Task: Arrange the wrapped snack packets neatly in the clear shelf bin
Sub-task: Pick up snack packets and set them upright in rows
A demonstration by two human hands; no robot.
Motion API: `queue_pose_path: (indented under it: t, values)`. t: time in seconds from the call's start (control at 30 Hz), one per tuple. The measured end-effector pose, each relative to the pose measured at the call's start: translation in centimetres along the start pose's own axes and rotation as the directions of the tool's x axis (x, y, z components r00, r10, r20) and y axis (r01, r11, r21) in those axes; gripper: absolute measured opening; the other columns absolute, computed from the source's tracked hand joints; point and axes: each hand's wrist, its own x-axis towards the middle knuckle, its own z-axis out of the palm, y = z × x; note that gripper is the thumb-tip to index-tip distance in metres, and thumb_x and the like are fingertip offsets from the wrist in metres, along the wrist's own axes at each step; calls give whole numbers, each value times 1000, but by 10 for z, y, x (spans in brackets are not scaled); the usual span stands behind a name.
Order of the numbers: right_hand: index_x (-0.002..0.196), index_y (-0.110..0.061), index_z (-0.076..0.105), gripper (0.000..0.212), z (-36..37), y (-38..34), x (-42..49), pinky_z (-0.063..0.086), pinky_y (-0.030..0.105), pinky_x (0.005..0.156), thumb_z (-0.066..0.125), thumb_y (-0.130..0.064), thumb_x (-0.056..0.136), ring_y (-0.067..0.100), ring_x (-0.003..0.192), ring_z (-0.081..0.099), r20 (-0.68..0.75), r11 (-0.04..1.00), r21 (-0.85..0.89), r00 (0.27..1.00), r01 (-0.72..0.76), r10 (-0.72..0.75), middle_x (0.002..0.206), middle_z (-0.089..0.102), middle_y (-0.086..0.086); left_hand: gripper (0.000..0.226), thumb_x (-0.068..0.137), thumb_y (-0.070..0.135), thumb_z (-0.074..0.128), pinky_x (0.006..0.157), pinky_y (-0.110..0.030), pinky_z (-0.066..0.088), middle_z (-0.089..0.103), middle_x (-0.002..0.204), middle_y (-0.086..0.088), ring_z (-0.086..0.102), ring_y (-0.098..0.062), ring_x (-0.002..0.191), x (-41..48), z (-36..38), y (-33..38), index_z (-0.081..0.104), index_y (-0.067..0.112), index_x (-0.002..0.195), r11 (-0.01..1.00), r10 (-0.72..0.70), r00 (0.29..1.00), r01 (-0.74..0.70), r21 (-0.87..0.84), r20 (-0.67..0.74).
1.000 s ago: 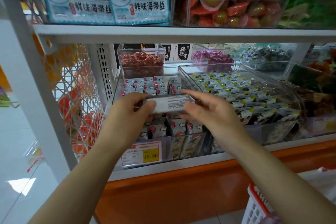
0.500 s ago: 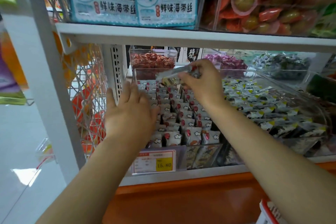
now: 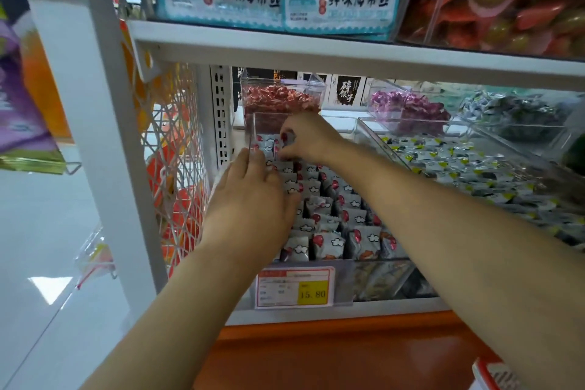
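Observation:
A clear shelf bin (image 3: 345, 279) on the lower shelf holds rows of grey snack packets (image 3: 327, 244) printed with white clouds and red marks, standing upright. My right hand (image 3: 308, 136) reaches to the bin's far end and pinches a packet among the back rows. Flat on the packets along the bin's left side lies my left hand (image 3: 253, 199), fingers straight and pointing toward the back. My left hand hides the near-left rows.
A yellow price tag (image 3: 296, 291) reading 15.80 hangs on the bin front. To the right sits a second clear bin of green-marked packets (image 3: 468, 165). Behind stand tubs of red (image 3: 281, 101) and purple sweets (image 3: 408, 108). The shelf above (image 3: 348, 54) overhangs closely. A white upright (image 3: 104, 136) flanks the left.
My right hand has gone down from above the bin to its back rows with the packet. My left hand has slid forward along the left-side packets. The camera moved closer.

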Motion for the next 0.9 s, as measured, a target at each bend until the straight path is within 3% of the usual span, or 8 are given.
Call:
queue_pose_path:
  t: [0.07,0.13,0.3,0.37,0.47,0.57,0.73,0.9]
  values:
    - [91,-14,65,15,7,1,2,42,36,90,56,-25,92,21,97,54,129,990,-134,991,36,-18,96,63,1,59,97,48,23,116,-36,6,10,157,-10,-1,-25,144,0,0,0,34,11,141,1000,2,1000,-1,-28,3]
    - [105,-16,66,23,7,3,6,38,45,102,46,-19,96,24,112,53,173,985,-171,985,35,-5,116,63,5,59,97,48,23,116,-35,5,10,157,-10,-3,-25,144,0,1,0,35,11,141,999,6,1000,-6,-43,9]
    - [101,-10,65,24,-4,11,23,48,35,90,45,-1,92,22,102,62,-28,995,82,998,-60,62,111,65,9,60,96,50,22,116,-37,5,8,157,-7,-8,-26,144,0,0,-1,37,12,139,997,4,999,-1,-72,47]
    - [101,-11,67,19,2,14,30,47,35,92,51,-5,91,22,103,59,-81,999,3,995,-51,51,113,64,9,61,96,51,22,116,-37,4,7,157,-7,-9,-26,144,0,-1,0,36,12,140,998,5,998,-1,-68,55]
    - [99,-23,68,15,20,15,39,45,42,96,65,-27,85,24,112,50,-35,983,-161,996,-82,78,118,60,7,60,96,51,21,116,-37,1,6,157,-8,-10,-27,144,-1,-2,0,37,13,140,998,9,998,-5,-65,63]
    - [91,-24,68,9,24,12,42,46,41,93,68,-28,82,24,110,49,-70,975,-199,994,-100,88,112,60,6,60,96,50,23,116,-37,2,8,157,-9,-9,-28,144,-1,-1,-1,39,12,138,997,16,998,-12,-73,62]
    - [88,-10,62,2,-3,11,27,51,34,84,61,-12,88,19,88,61,-258,982,157,956,-103,141,95,66,7,56,96,49,26,116,-38,2,13,156,-7,-7,-26,144,-1,-1,0,46,12,133,991,9,1000,-6,-137,25]
    - [90,-2,62,9,-22,14,-30,40,6,63,61,-11,88,14,75,53,-573,861,507,732,-37,369,93,63,8,44,98,37,32,116,-35,0,26,153,-6,2,-20,144,-7,-6,2,55,13,125,975,-21,980,-23,-219,-197]
